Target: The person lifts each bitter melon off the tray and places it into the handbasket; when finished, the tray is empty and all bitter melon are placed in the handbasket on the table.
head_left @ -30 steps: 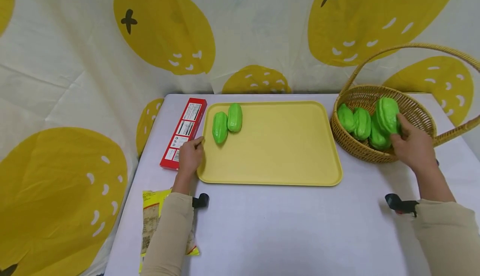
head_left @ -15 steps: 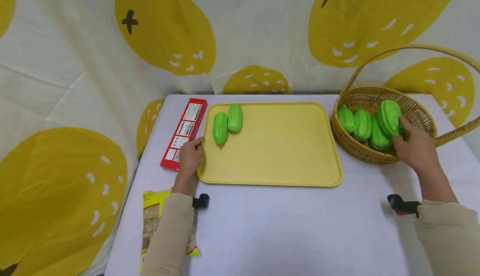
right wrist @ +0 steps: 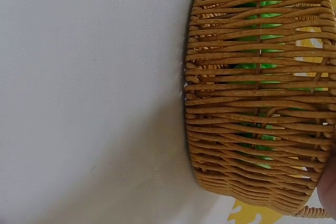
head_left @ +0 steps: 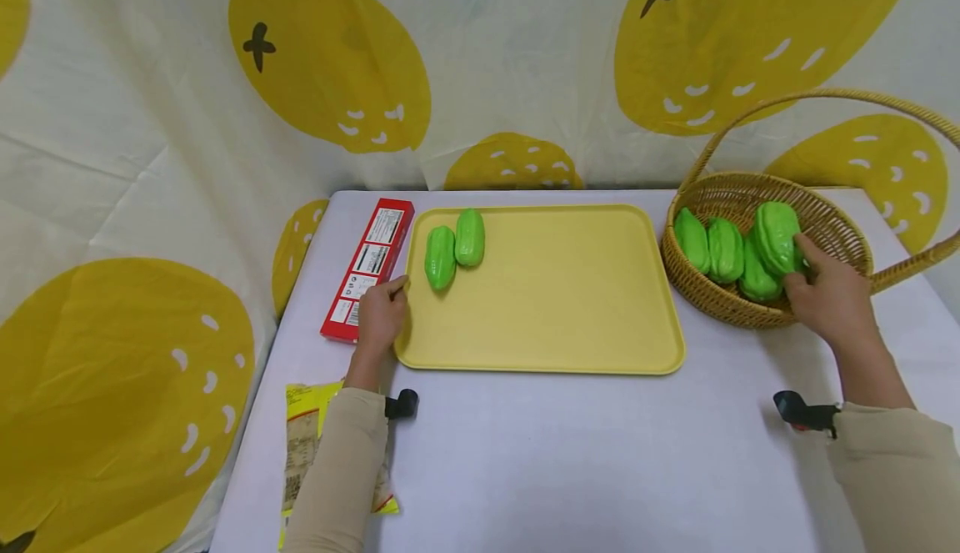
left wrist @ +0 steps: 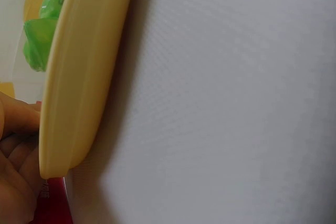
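Observation:
My right hand [head_left: 836, 296] reaches over the front right rim of a wicker basket [head_left: 712, 307] and grips a green star fruit [head_left: 777, 234] by its right side. Several more green star fruits [head_left: 725, 250] lie beside and under it in the basket. In the right wrist view the basket's woven wall [right wrist: 257, 93] hides most of the fruit, and only a bit of my hand [right wrist: 328, 190] shows. At the left rim of a yellow tray [head_left: 555, 303], my left hand [head_left: 381, 318] holds the edge. Two star fruits [head_left: 440, 258] lie side by side at the tray's back left.
A red box [head_left: 367, 269] lies left of the tray, close by my left hand. A yellow snack packet [head_left: 303, 436] is partly under my left forearm. The basket's tall handle [head_left: 825, 93] arches over its opening. Behind the table hangs a fruit-print cloth [head_left: 517, 61].
My right hand has lowered the gripped star fruit slightly into the basket. The leftmost fruit there has shifted a little. My left hand and the tray stay in place.

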`<state>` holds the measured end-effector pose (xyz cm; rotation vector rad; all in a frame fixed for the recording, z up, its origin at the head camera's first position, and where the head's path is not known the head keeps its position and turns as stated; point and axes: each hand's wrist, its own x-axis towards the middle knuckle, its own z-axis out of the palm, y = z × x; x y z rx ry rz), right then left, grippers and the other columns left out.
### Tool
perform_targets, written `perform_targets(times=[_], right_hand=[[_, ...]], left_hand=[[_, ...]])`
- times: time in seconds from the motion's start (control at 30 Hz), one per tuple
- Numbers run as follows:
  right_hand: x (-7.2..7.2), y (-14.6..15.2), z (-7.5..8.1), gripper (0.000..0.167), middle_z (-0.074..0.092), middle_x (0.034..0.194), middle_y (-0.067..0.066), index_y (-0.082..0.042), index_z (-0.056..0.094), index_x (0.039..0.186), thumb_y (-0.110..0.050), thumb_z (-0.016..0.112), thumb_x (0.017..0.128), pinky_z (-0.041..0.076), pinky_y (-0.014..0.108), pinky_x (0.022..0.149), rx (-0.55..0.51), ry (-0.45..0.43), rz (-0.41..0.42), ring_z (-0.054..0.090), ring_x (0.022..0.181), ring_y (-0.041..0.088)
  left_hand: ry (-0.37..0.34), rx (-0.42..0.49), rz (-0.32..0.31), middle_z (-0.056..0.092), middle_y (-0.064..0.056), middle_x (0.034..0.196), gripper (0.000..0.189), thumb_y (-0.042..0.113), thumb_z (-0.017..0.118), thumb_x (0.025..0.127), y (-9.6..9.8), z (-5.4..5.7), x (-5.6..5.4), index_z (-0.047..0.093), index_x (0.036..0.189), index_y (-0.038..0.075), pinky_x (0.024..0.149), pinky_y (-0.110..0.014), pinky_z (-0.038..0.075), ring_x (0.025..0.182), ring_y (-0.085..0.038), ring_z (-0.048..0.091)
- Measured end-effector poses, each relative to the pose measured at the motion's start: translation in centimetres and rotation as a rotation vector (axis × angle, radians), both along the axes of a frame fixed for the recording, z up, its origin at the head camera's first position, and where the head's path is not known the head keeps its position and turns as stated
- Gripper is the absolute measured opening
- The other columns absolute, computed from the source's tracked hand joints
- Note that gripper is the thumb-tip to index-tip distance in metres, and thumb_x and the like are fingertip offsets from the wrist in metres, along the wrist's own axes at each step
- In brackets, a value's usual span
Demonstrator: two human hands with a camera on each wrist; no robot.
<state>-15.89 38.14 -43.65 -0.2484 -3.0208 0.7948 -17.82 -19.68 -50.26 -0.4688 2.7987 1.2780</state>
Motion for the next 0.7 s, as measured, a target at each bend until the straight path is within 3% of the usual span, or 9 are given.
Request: perform_targets(times=[0.23, 0.37, 0.7], right_hand=[[0.13, -0.02, -0.01, 0.065, 0.036, 0.141, 0.051, -0.006, 0.016, 0.161, -0.013, 0.037, 0.1, 0.038, 0.062, 0.076, 0.011, 0.019, 0.0, 0.041, 0.1, 0.053], [0.28, -0.06, 0.1, 0.065, 0.036, 0.141, 0.051, -0.006, 0.016, 0.161, -0.013, 0.037, 0.1, 0.038, 0.063, 0.078, 0.014, 0.012, -0.005, 0.041, 0.101, 0.053], [0.62, -0.25, 0.2, 0.062, 0.043, 0.134, 0.052, -0.002, 0.024, 0.159, -0.016, 0.039, 0.101, 0.039, 0.056, 0.073, 0.037, 0.052, -0.001, 0.045, 0.096, 0.053]], left_hand=[[0.011, -0.002, -0.002, 0.06, -0.014, 0.146, 0.038, 0.01, 0.051, 0.104, 0.01, 0.03, -0.03, 0.061, 0.141, 0.01, 0.101, -0.042, 0.053, 0.128, -0.029, 0.059], [0.0, -0.002, 0.0, 0.059, -0.013, 0.148, 0.039, 0.011, 0.051, 0.104, -0.02, 0.05, -0.04, 0.06, 0.142, 0.011, 0.098, -0.04, 0.052, 0.127, -0.029, 0.058], [0.006, -0.001, -0.004, 0.059, -0.013, 0.147, 0.038, 0.011, 0.05, 0.104, -0.06, -0.07, -0.07, 0.061, 0.141, 0.01, 0.095, -0.039, 0.051, 0.127, -0.029, 0.058]])
